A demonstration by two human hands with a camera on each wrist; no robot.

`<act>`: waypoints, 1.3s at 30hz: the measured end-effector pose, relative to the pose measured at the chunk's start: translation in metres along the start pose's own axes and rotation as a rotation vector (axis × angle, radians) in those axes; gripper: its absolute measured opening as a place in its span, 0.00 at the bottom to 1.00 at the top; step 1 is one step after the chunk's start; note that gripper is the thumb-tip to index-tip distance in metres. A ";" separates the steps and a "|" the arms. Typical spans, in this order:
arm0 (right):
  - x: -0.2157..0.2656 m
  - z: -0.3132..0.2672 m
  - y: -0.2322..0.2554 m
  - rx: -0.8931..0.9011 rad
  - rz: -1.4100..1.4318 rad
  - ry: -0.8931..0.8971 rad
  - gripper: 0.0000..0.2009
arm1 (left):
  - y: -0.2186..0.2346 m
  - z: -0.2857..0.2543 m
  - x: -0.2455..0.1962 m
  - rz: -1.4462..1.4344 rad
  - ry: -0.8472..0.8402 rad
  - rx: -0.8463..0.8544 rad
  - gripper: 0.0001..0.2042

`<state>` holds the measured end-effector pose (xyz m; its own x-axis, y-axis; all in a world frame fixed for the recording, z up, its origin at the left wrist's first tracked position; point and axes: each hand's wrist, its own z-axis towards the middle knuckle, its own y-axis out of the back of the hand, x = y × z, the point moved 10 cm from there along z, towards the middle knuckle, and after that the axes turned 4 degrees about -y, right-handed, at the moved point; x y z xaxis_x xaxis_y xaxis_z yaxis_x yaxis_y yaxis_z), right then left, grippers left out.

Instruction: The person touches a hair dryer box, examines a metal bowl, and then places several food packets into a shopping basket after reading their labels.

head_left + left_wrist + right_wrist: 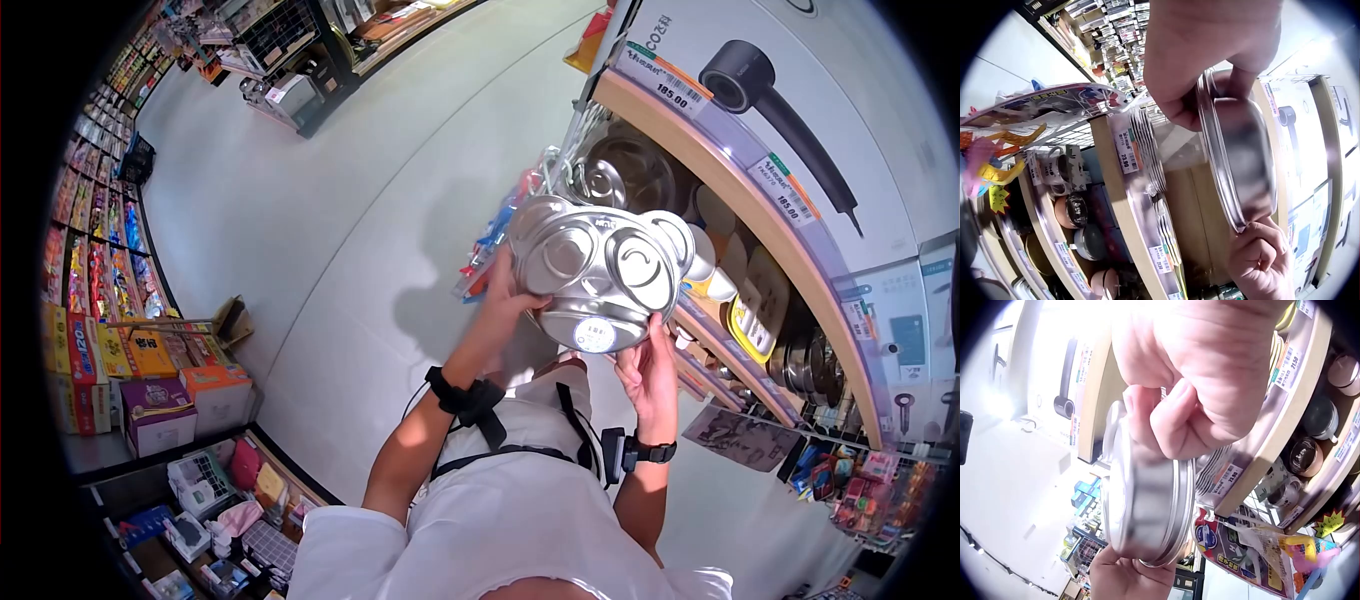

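Note:
Both hands hold a shiny stainless-steel divided plate (600,272), shaped like an animal's head with two round ears. A round white sticker (594,334) is on its lower compartment. My left hand (503,292) grips the left edge, thumb over the front and the other fingers mostly hidden behind. At the lower right edge, my right hand (650,378) pinches the rim with curled fingers. The left wrist view shows the plate (1241,159) side-on between the left hand (1210,53) above and the right hand (1263,259) below.
A curved shelf (740,165) on the right bears boxed hair dryers. Below are more metal dishes (600,182) and a yellow-rimmed tray (755,315). Stacked plates (1147,150) stand behind a price tag. Stacked cartons (160,390) and a goods bin (215,520) are at the left.

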<state>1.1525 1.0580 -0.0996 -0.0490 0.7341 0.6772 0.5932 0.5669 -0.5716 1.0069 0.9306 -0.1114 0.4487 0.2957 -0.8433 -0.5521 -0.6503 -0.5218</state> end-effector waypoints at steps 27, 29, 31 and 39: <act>0.097 0.006 -0.006 -0.391 -1.205 0.919 0.04 | -0.063 0.053 0.035 0.131 -0.027 0.140 0.24; 0.099 0.022 -0.019 -0.355 -1.394 1.007 0.05 | -0.054 0.064 0.030 0.218 -0.118 0.025 0.23; 0.098 0.038 -0.025 -0.340 -1.341 0.969 0.06 | -0.050 0.064 0.013 0.277 -0.204 -0.020 0.23; 0.104 0.095 -0.019 -0.291 -1.430 0.946 0.06 | -0.019 0.061 -0.004 0.435 -0.312 -0.176 0.19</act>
<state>1.0596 1.1588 -0.0626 -0.2356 -0.7589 0.6072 0.6232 0.3614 0.6935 0.9725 0.9840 -0.1058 -0.0383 0.1500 -0.9879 -0.5026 -0.8574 -0.1107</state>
